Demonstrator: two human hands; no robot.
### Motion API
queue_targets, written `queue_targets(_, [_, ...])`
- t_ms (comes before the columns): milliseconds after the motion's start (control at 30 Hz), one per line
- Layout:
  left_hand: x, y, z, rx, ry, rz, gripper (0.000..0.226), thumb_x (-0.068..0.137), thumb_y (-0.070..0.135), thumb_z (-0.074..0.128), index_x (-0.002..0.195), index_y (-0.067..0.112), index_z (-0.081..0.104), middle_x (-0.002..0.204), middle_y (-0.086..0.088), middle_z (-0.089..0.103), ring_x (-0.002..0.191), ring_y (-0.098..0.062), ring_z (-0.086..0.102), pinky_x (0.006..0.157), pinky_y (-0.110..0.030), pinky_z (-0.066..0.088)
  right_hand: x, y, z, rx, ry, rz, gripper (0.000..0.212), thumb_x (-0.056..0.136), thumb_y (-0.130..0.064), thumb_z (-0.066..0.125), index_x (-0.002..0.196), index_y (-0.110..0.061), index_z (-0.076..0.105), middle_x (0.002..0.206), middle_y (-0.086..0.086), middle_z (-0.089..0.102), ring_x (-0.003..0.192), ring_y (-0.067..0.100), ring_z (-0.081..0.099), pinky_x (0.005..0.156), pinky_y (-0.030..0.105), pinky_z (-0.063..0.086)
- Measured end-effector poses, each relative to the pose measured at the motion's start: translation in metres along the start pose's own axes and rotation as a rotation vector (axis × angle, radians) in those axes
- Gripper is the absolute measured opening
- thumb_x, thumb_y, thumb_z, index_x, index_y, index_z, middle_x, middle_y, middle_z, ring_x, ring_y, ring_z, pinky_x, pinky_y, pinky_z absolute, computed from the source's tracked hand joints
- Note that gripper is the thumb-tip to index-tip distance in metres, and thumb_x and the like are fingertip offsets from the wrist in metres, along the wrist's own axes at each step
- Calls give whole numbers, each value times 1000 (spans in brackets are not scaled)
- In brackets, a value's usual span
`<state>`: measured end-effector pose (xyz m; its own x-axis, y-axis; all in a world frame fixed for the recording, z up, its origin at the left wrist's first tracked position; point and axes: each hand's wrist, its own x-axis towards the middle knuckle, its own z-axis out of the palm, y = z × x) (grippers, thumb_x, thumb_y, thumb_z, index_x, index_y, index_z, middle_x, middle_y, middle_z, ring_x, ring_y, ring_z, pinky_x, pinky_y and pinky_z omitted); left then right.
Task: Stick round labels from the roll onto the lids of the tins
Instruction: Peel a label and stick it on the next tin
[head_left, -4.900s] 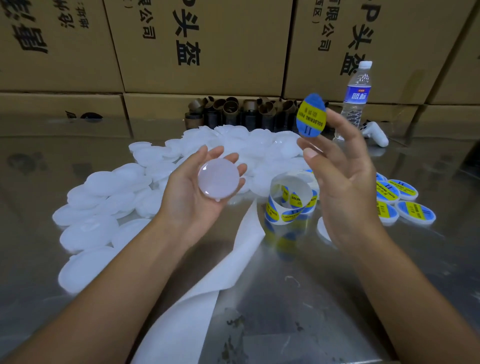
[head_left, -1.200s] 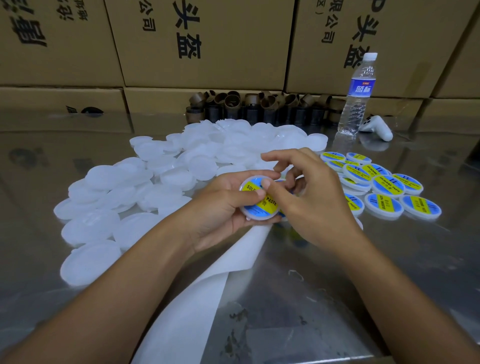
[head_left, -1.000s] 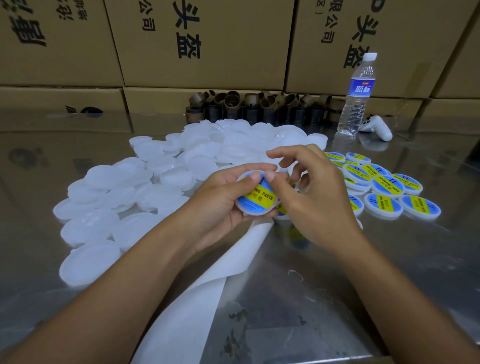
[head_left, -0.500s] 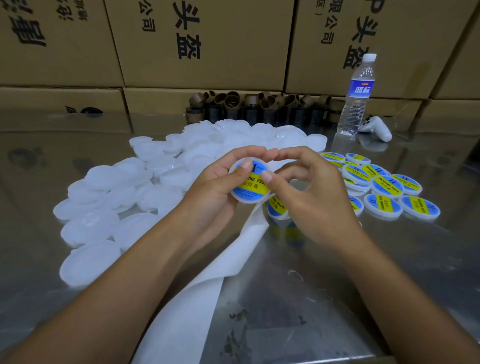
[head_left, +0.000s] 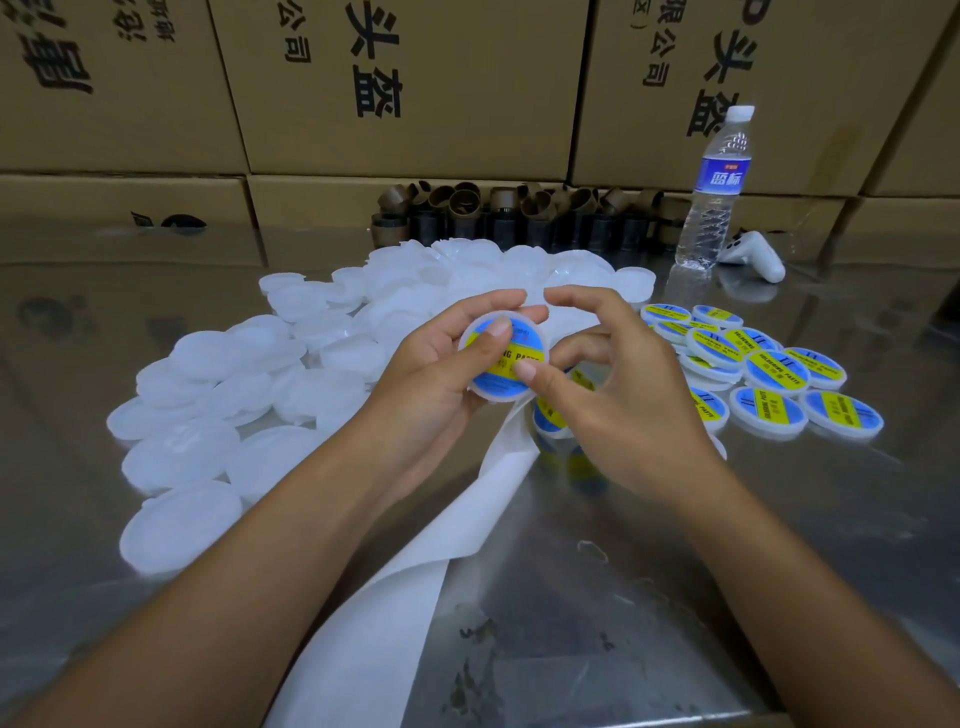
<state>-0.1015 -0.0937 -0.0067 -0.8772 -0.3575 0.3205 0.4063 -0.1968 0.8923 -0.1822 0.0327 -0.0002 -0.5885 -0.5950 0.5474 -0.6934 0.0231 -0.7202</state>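
My left hand (head_left: 431, 384) grips a white round lid (head_left: 519, 358) that bears a blue and yellow label, its thumb pressing on the label's top. My right hand (head_left: 613, 405) holds the lid's right edge, its thumb pressing on the label's lower part and its fingers curled above. The label roll (head_left: 550, 418) stands on the table just below, mostly hidden by my right hand. A heap of plain white lids (head_left: 270, 374) lies to the left. Several labelled lids (head_left: 774, 371) lie to the right.
A long strip of white backing paper (head_left: 395, 582) trails from the roll toward me over the shiny metal table (head_left: 675, 597). At the back stand brown cardboard cores (head_left: 519, 208), a water bottle (head_left: 714, 192), a white handheld device (head_left: 753, 254) and stacked cardboard boxes (head_left: 405, 83).
Earlier my right hand held the loose label above a bare lid in my left hand. The label is now on the lid, and both thumbs have been rubbing over it while the lid rose slightly.
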Motion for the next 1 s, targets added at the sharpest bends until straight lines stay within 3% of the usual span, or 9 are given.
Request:
queue_targets(67, [-1, -1, 0, 86, 31, -22, 35, 78, 28, 60, 110, 15, 62, 98, 1, 73, 91, -11, 68, 76, -21, 54, 1, 2, -1, -12, 56, -13, 39, 82, -28, 71, 112, -39, 48, 67, -26, 63, 92, 15, 60, 90, 28, 43])
queue_targets(167, [-2, -4, 0, 171, 43, -53, 23, 87, 20, 59, 108, 12, 63, 90, 3, 74, 81, -8, 69, 75, -19, 54, 2, 3, -3, -2, 127, -24, 30, 84, -26, 69, 107, -36, 53, 68, -21, 65, 76, 4, 60, 72, 7, 38])
queue_targets(400, [-2, -2, 0, 164, 46, -52, 31, 72, 26, 64, 100, 13, 64, 84, 1, 74, 78, -10, 70, 76, -20, 55, 1, -1, -1, 35, 86, -24, 16, 90, -25, 61, 97, -37, 55, 65, -4, 66, 74, 14, 61, 74, 28, 44])
queue_targets(533, [-2, -2, 0, 116, 63, -45, 33, 72, 22, 64, 101, 8, 63, 88, -3, 75, 80, -13, 71, 71, -19, 54, 2, 0, -3, 38, 51, -36, 26, 87, -23, 65, 102, -42, 56, 65, -14, 64, 75, 7, 61, 72, 16, 42])
queue_targets(767, [-1, -2, 1, 99, 74, -47, 34, 71, 21, 65, 101, 5, 62, 89, -6, 75, 80, -14, 71, 71, -20, 54, 2, 3, -2, 3, 32, -60, 36, 84, -20, 69, 108, -43, 55, 68, -13, 63, 81, 2, 60, 75, 13, 41])
queue_targets(900, [-1, -2, 1, 112, 88, -55, 32, 71, 27, 65, 98, 8, 64, 91, -6, 75, 83, -14, 71, 70, -20, 54, 2, 5, -3, -26, 9, -42, 38, 87, -22, 66, 114, -46, 54, 69, -16, 61, 88, 9, 60, 81, 21, 42])
queue_targets(1000, [-1, 1, 1, 135, 118, -41, 26, 73, 38, 60, 85, 15, 64, 88, -1, 74, 80, -11, 69, 67, -18, 52, 2, 6, -2, -39, -8, -41, 40, 89, -22, 63, 123, -42, 55, 72, -12, 60, 88, 15, 59, 83, 25, 43])
